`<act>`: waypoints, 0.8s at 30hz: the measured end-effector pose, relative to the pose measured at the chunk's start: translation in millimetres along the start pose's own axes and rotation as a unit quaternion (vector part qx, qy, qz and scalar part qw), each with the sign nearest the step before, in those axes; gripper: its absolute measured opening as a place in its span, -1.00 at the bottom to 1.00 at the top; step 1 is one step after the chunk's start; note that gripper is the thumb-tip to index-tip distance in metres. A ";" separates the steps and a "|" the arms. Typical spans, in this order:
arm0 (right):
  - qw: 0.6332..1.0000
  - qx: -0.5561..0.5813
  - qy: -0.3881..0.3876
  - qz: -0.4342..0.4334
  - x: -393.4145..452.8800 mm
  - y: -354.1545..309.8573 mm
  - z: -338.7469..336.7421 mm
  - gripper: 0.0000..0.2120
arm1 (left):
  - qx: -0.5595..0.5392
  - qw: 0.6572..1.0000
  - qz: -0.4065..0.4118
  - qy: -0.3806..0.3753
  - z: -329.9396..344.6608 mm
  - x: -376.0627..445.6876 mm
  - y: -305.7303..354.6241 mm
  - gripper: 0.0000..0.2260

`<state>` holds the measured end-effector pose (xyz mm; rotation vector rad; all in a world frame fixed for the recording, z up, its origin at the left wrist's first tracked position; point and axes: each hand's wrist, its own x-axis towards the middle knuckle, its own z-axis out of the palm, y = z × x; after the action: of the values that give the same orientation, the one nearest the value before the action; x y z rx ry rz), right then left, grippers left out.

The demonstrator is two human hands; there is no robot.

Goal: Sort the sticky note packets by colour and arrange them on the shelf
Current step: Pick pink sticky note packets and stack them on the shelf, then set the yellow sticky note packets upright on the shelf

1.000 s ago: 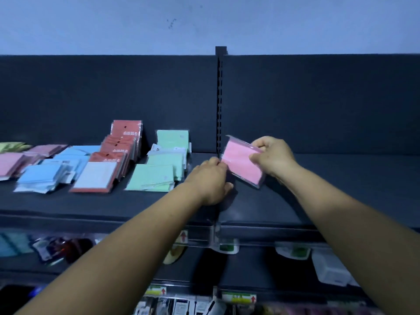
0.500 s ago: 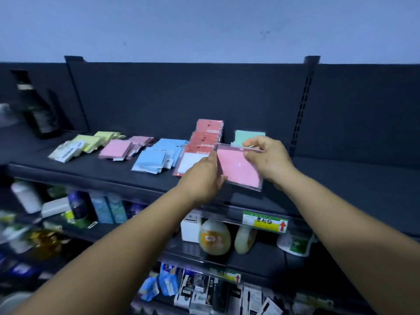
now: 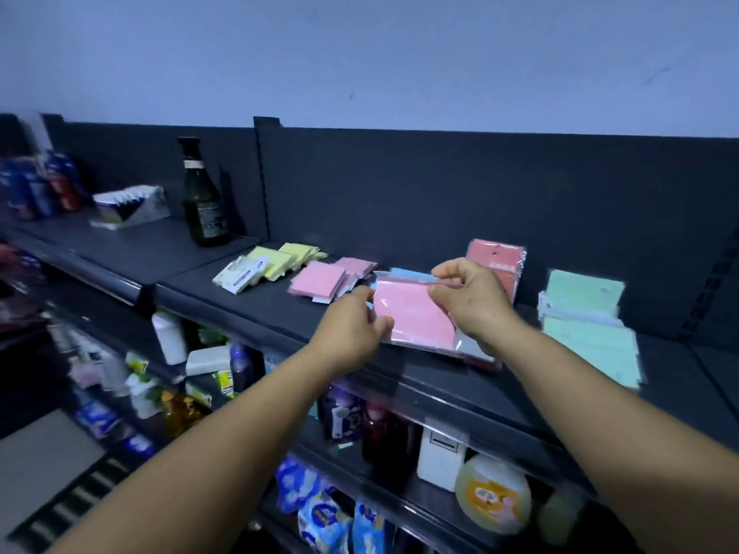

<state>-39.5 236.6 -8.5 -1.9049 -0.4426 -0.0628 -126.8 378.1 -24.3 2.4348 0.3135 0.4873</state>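
Both hands have the pink sticky note packet [image 3: 414, 315] mid-frame, above the dark shelf [image 3: 280, 313]: left hand [image 3: 352, 333] pinches its left edge, right hand [image 3: 472, 301] pinches the top-right corner. Pink pile [image 3: 320, 279] sits just left; green packets [image 3: 588, 325] right.

dark bottle [image 3: 204, 201] upright | cans [image 3: 38, 185] far left (blurred) | white box [image 3: 132, 205]

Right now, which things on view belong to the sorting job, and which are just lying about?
Job:
- pink packet, held by left hand and right hand
- pink pile
- yellow pile
- blue pile
- red pile
- green pile
- top shelf

Lying about:
- dark bottle
- cans
- goods on lower shelves
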 end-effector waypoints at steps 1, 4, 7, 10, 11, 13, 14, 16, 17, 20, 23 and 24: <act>1.000 0.001 -0.016 0.002 12.0 -1.7 11.9 -0.84 | 0.003 1.000 -0.013 0.003 -5.9 9.8 -10.5 -0.88; 0.997 -0.054 -0.063 -0.003 45.5 -10.4 45.6 -0.81 | 0.019 0.998 -0.050 0.018 -24.6 43.9 -41.8 -0.88; 0.985 -0.129 -0.110 -0.016 73.8 -20.9 77.4 -0.75 | 0.053 0.995 -0.081 0.027 -43.1 73.7 -70.0 -0.83; 0.973 -0.175 -0.147 -0.033 96.2 -27.4 108.5 -0.72 | 0.058 0.991 -0.118 0.024 -53.8 95.3 -98.1 -0.89; 0.968 -0.194 -0.156 -0.042 101.4 -28.3 118.3 -0.72 | 0.062 0.989 -0.130 0.020 -55.7 101.0 -106.9 -0.90; 0.956 -0.231 -0.170 -0.058 110.3 -28.3 137.2 -0.70 | 0.068 0.987 -0.148 0.016 -58.1 111.0 -122.4 -0.81; 0.951 -0.247 -0.175 -0.061 114.7 -27.3 145.3 -0.71 | 0.070 0.985 -0.154 0.015 -59.2 115.4 -128.8 -0.77; 0.942 -0.276 -0.179 -0.064 123.0 -26.3 158.5 -0.71 | 0.073 0.985 -0.157 0.013 -61.3 124.7 -142.5 -0.76; 0.938 -0.290 -0.179 -0.066 125.8 -26.1 162.4 -0.71 | 0.076 0.985 -0.156 0.009 -61.9 128.4 -147.2 -0.77; 0.926 -0.325 -0.181 -0.060 135.0 -26.1 176.9 -0.69 | 0.102 0.986 -0.131 -0.009 -63.5 139.2 -163.4 -0.76; 0.908 -0.372 -0.185 -0.044 138.0 -33.7 186.5 -0.63 | 0.131 0.987 -0.090 -0.021 -67.1 149.2 -176.5 -0.78; 0.904 -0.384 -0.187 -0.038 138.9 -38.0 190.2 -0.59 | 0.138 0.987 -0.076 -0.024 -69.8 153.0 -181.2 -0.78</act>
<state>45.1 459.7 -10.8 -2.6932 -0.8418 0.0949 -36.5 607.2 -45.3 2.6578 0.5745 0.3359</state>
